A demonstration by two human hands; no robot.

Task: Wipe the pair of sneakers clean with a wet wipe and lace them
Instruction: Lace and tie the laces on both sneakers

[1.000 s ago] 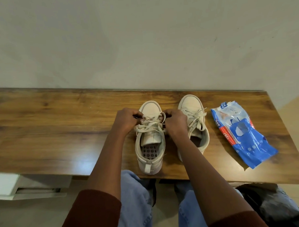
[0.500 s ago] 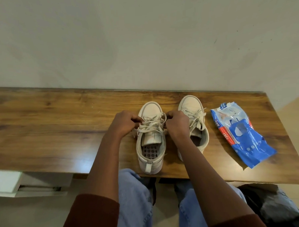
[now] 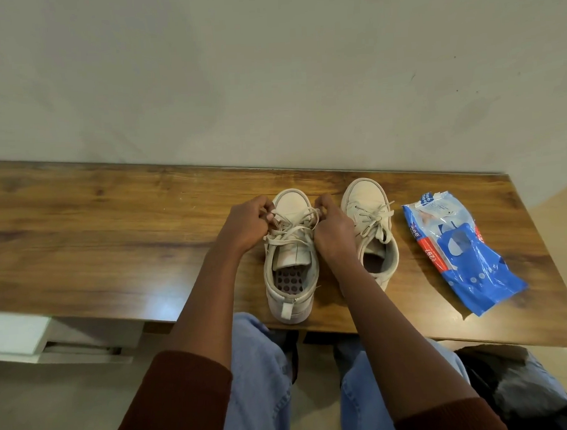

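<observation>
While the left hand (image 3: 247, 226) and the right hand (image 3: 333, 232) each pinch an end of the lace (image 3: 292, 229) with curled fingers, one on either side of the eyelets, the strands cross loosely between them over the tongue of the near sneaker (image 3: 291, 307). That off-white shoe stands upright on its sole with the toe toward the wall, and its heel is right at the near edge of the table (image 3: 97, 229), just above the person's knees. Its tongue is folded down into the opening, where a dotted insole shows. The second sneaker (image 3: 366, 198) stands just beside it on the right, set a little farther back, partly hidden behind the right wrist, with its lace threaded and the ends lying slack across the top. Right of that, apart from both shoes, the blue and white wet wipe pack (image 3: 466, 255) lies flat and crumpled, its near corner close to the table's front edge. The widest stretch of wood lies to the left of the left hand. The tabletop is brown, glossy wood grain, and its far edge butts against a plain pale wall (image 3: 269, 69). Dark red sleeves (image 3: 186, 398) are pushed up both forearms, blue jeans (image 3: 260, 378) show below the table, and a dark bag (image 3: 523, 386) sits on the floor at the lower right.
</observation>
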